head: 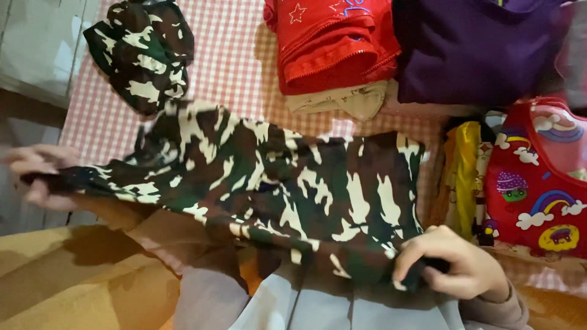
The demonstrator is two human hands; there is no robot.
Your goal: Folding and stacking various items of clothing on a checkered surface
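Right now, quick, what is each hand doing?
Left hand: closed, pinching one end of the camouflage garment.
Right hand: closed, gripping the garment's near corner.

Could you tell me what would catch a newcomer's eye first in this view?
The camouflage garment spread across the middle, gripped at its edges by the left hand and right hand. Next, the folded red garment at top centre, and the bright cartoon-print red item on the right.
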